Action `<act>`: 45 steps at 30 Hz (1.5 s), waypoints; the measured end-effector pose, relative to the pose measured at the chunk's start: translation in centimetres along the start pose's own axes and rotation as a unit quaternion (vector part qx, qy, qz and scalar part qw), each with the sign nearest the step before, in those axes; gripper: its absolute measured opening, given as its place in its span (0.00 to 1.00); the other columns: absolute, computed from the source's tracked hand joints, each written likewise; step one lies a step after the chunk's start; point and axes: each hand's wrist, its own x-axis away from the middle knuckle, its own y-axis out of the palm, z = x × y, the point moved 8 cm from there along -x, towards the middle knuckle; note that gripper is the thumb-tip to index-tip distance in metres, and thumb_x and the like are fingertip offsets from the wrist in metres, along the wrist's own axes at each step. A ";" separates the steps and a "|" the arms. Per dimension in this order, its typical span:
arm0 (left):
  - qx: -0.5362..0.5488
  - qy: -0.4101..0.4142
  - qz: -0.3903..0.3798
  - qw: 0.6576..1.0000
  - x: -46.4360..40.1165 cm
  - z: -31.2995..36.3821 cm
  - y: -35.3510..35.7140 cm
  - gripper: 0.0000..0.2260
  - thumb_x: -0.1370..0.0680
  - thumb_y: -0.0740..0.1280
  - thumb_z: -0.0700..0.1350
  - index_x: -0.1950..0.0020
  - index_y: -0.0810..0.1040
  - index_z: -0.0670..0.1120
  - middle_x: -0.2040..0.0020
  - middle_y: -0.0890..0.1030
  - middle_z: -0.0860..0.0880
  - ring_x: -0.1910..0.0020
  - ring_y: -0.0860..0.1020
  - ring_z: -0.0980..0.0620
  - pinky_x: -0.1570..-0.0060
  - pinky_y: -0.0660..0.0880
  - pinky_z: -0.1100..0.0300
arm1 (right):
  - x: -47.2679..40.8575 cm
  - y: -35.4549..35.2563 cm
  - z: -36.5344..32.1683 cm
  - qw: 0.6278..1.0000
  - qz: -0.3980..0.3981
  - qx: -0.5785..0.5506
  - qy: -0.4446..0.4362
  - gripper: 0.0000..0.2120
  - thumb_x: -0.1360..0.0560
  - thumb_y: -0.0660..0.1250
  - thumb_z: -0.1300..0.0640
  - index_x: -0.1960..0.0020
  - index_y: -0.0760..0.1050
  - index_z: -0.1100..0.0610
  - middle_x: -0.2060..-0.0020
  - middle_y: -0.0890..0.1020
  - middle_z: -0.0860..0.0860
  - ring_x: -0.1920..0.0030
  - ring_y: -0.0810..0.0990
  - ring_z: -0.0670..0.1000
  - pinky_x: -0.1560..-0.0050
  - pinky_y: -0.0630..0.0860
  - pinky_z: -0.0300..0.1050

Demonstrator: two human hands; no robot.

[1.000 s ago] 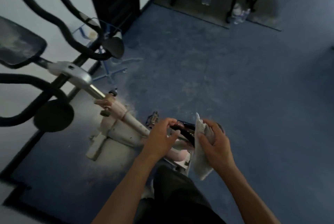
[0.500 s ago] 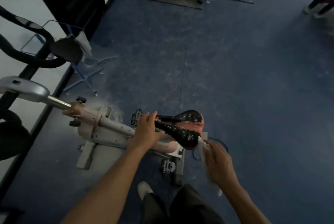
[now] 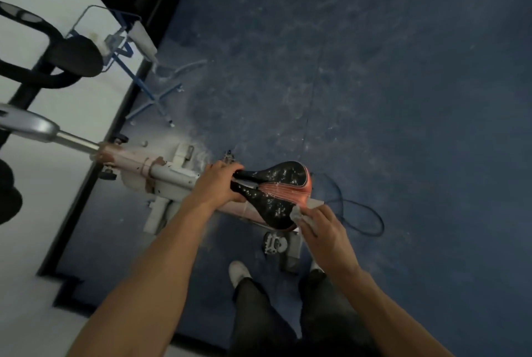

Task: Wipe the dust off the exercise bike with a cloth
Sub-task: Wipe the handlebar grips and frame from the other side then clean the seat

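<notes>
The exercise bike (image 3: 169, 176) stands below me, its grey and pinkish frame running from the left to a black and orange saddle (image 3: 276, 187) speckled with dust. My left hand (image 3: 216, 184) grips the narrow nose of the saddle. My right hand (image 3: 322, 227) holds a pale cloth (image 3: 299, 215) bunched in its fingers against the saddle's rear near edge. Most of the cloth is hidden under that hand. A pedal (image 3: 273, 243) shows beneath the saddle.
Black handlebars (image 3: 43, 69) and a silver stem (image 3: 37, 126) fill the left edge by the white wall. A blue metal stand (image 3: 138, 77) leans beside a dark doorway. A dark cable (image 3: 359, 212) loops on the dusty blue floor. My legs and a white shoe (image 3: 239, 271) stand below.
The view has tilted further down over the saddle. My right hand has brought the cloth up to the saddle's rear edge. My left hand keeps its hold on the saddle nose.
</notes>
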 end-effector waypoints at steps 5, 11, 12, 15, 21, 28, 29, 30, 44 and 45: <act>-0.005 -0.010 -0.007 1.000 0.1 0.3 -0.5 0.32 0.35 0.82 0.52 0.35 0.74 0.60 0.43 0.73 0.48 0.40 0.72 0.45 0.40 0.73 0.50 | -1.2 -1.2 -0.3 0.998 0.014 -0.027 -0.052 0.09 0.19 0.69 0.55 0.40 0.83 0.53 0.48 0.78 0.45 0.52 0.81 0.44 0.53 0.82 0.43; -0.029 0.018 -0.035 0.999 -0.3 0.0 -0.9 0.31 0.34 0.80 0.58 0.33 0.73 0.64 0.43 0.74 0.51 0.40 0.72 0.46 0.40 0.74 0.47 | -1.5 -0.4 -1.1 0.995 0.008 0.003 -0.097 0.06 0.20 0.72 0.54 0.48 0.82 0.57 0.53 0.78 0.46 0.57 0.80 0.45 0.62 0.81 0.46; -0.035 0.021 -0.037 0.998 -0.4 -0.1 -1.0 0.32 0.34 0.80 0.60 0.32 0.73 0.64 0.41 0.75 0.51 0.39 0.72 0.47 0.40 0.74 0.47 | -1.4 -0.5 -1.0 0.997 0.017 0.002 -0.079 0.07 0.20 0.72 0.54 0.51 0.81 0.58 0.54 0.78 0.46 0.59 0.80 0.45 0.63 0.80 0.46; -0.040 0.038 -0.029 0.998 -0.3 -0.5 -1.0 0.34 0.33 0.78 0.63 0.29 0.71 0.64 0.36 0.74 0.51 0.37 0.71 0.47 0.39 0.73 0.50 | -1.6 -0.2 -1.9 0.998 0.055 0.008 -0.043 0.06 0.21 0.72 0.56 0.53 0.81 0.59 0.55 0.78 0.46 0.61 0.79 0.45 0.63 0.80 0.45; -0.046 0.056 0.005 0.997 -0.1 -1.0 -0.8 0.34 0.31 0.76 0.65 0.27 0.70 0.65 0.37 0.72 0.49 0.37 0.70 0.46 0.43 0.71 0.53 | -0.9 0.4 -3.0 0.995 0.093 0.024 0.034 0.10 0.20 0.71 0.54 0.57 0.76 0.56 0.57 0.76 0.45 0.63 0.78 0.46 0.64 0.77 0.43; -0.043 0.077 0.013 0.996 0.0 -1.0 -0.7 0.34 0.31 0.75 0.66 0.26 0.69 0.62 0.39 0.71 0.47 0.38 0.70 0.46 0.45 0.72 0.52 | -1.3 -0.5 -3.4 0.984 0.131 0.041 0.109 0.10 0.19 0.69 0.51 0.55 0.78 0.56 0.57 0.77 0.46 0.60 0.77 0.44 0.60 0.75 0.41; -0.044 0.075 0.014 0.996 0.0 -1.0 -0.7 0.35 0.31 0.75 0.66 0.26 0.69 0.62 0.39 0.71 0.47 0.38 0.70 0.46 0.45 0.73 0.52 | -1.7 -0.3 -3.7 0.987 0.117 0.042 0.104 0.09 0.19 0.68 0.51 0.53 0.78 0.56 0.56 0.77 0.46 0.60 0.77 0.45 0.60 0.75 0.42; -0.044 0.074 0.017 0.996 0.0 -0.9 -0.8 0.35 0.31 0.75 0.66 0.27 0.69 0.62 0.39 0.71 0.47 0.38 0.70 0.46 0.45 0.74 0.51 | -1.9 0.1 -3.9 0.990 0.099 0.045 0.094 0.09 0.18 0.68 0.51 0.52 0.78 0.56 0.55 0.77 0.47 0.59 0.77 0.46 0.59 0.75 0.42; -0.029 0.072 0.015 0.997 -0.3 -1.0 -0.8 0.31 0.33 0.77 0.64 0.34 0.71 0.61 0.41 0.72 0.48 0.40 0.70 0.47 0.52 0.67 0.56 | -1.6 0.1 -3.2 0.996 0.060 0.063 0.037 0.08 0.19 0.69 0.52 0.53 0.77 0.55 0.55 0.77 0.46 0.60 0.78 0.46 0.62 0.79 0.48; -0.027 0.071 0.015 0.997 -0.3 -1.0 -0.8 0.31 0.33 0.78 0.64 0.34 0.71 0.61 0.41 0.72 0.48 0.40 0.70 0.47 0.52 0.67 0.56 | -1.3 0.0 -3.2 0.995 0.073 0.061 0.041 0.08 0.19 0.69 0.52 0.53 0.77 0.55 0.55 0.77 0.45 0.60 0.78 0.45 0.62 0.80 0.49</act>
